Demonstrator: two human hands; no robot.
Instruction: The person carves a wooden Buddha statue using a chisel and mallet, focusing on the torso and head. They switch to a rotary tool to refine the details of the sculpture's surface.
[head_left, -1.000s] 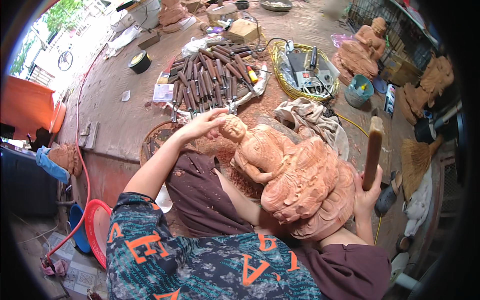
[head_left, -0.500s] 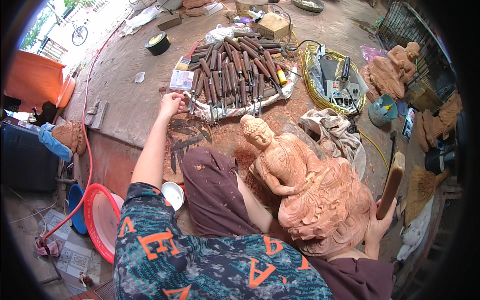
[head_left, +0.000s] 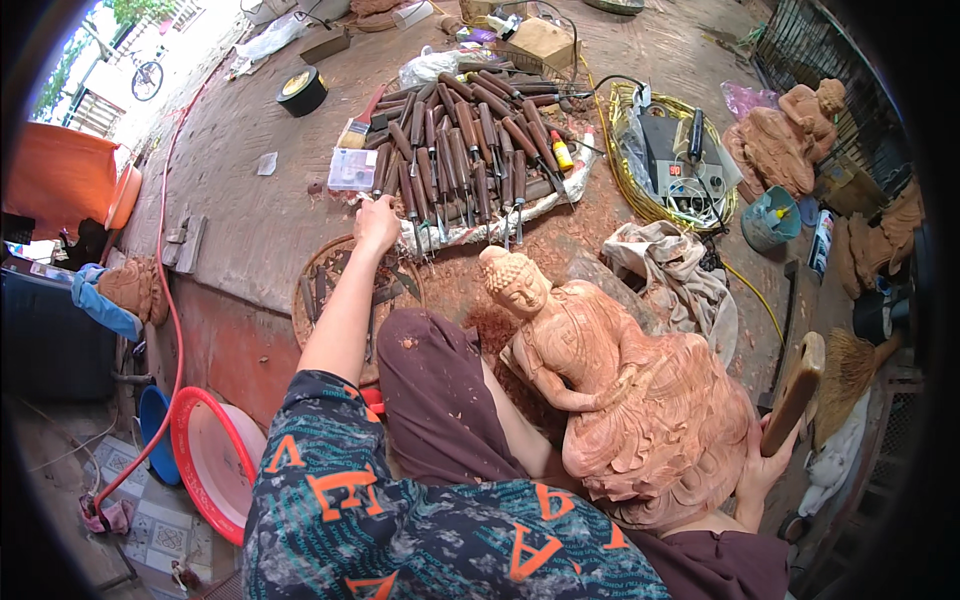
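A carved reddish wooden Buddha statue [head_left: 640,400] leans back across my lap, its head pointing up and left. My right hand [head_left: 765,470] is closed round a flat wooden mallet [head_left: 797,395] beside the statue's base. My left hand [head_left: 377,222] reaches out to the near left rim of a round tray [head_left: 560,203] heaped with wood-handled carving chisels [head_left: 462,140]. Its fingers are curled in by the nearest chisels; what they grip, if anything, is hidden. A clear plastic box [head_left: 354,169] and a flat paintbrush [head_left: 358,128] lie on the tray just past this hand.
A round basket [head_left: 306,290] of dark flat blades lies under my left forearm. Right of the tray are a grey control box [head_left: 675,150] inside a yellow hose coil, a crumpled cloth [head_left: 675,275] and another carving [head_left: 775,145]. A red-rimmed basin [head_left: 212,450] stands at left.
My left hand has moved right along the tray's rim, closer to the chisels. The view has shifted slightly. My right hand keeps hold of the mallet beside the statue.
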